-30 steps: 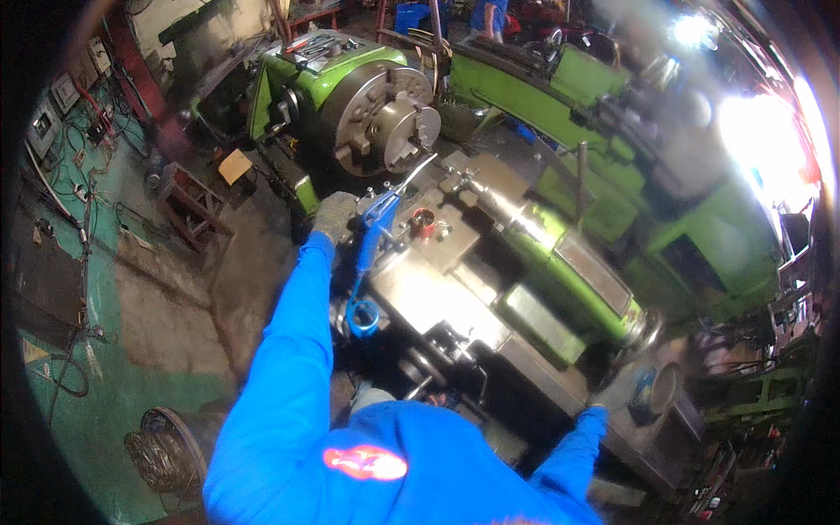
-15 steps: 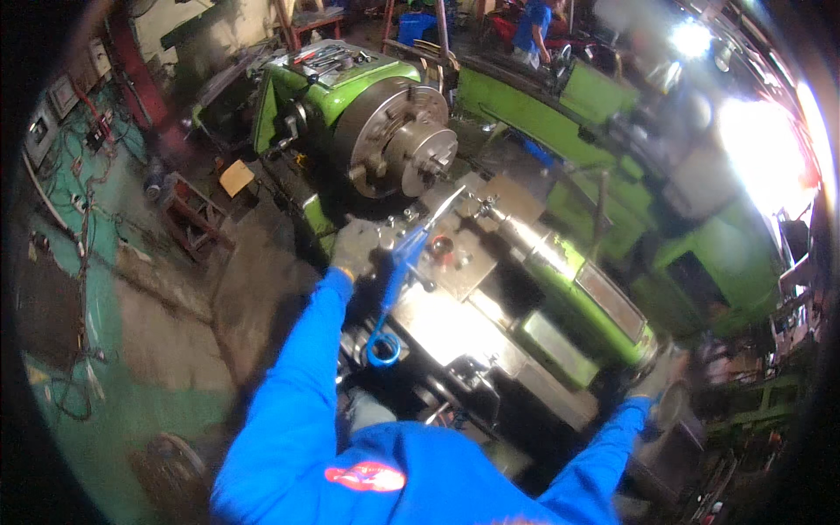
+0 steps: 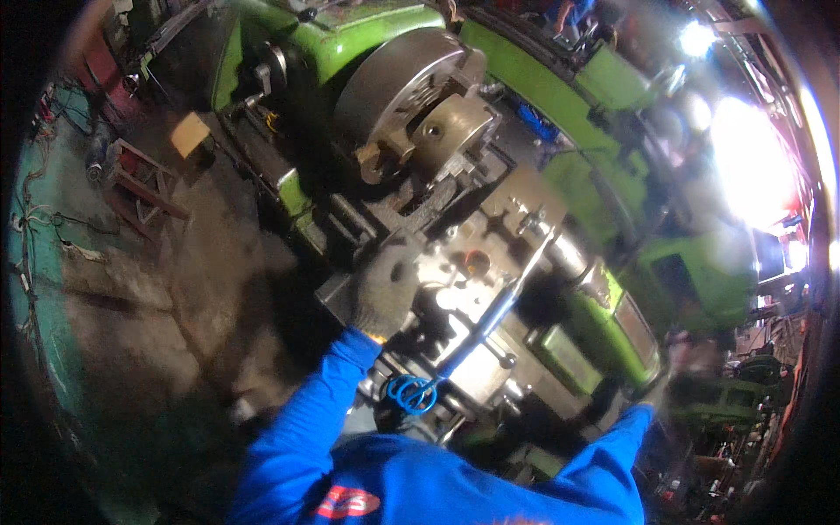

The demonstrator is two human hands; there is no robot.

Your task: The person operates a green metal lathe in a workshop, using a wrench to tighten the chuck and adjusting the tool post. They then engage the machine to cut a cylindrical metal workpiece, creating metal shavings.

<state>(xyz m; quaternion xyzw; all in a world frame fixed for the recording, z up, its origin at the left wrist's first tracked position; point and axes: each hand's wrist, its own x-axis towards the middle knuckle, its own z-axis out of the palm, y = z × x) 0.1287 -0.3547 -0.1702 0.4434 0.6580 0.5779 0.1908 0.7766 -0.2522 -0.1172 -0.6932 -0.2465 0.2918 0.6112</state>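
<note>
My left hand [image 3: 385, 284], in a grey glove, rests on the near left edge of the lathe's grey carriage [image 3: 472, 289]. Its fingers are curled, and whether they grip anything is unclear. Just right of it a thin chip hook [image 3: 477, 328] with a blue looped handle [image 3: 411, 394] lies slanted across the carriage, apart from the glove. Beyond the carriage is the round steel chuck [image 3: 398, 96] holding a short metal workpiece [image 3: 451, 122]. My right hand [image 3: 658, 395] is a blur past the blue sleeve, at the carriage's right side.
The green lathe bed [image 3: 612, 315] runs to the right, and the green headstock [image 3: 350, 35] is behind the chuck. A dirty concrete floor [image 3: 175, 297] with a metal stand [image 3: 140, 188] and cables lies to the left. Strong glare comes from the upper right.
The view has closed in on the carriage and chuck. My left hand held the blue-handled hook before; now the hook lies beside the glove.
</note>
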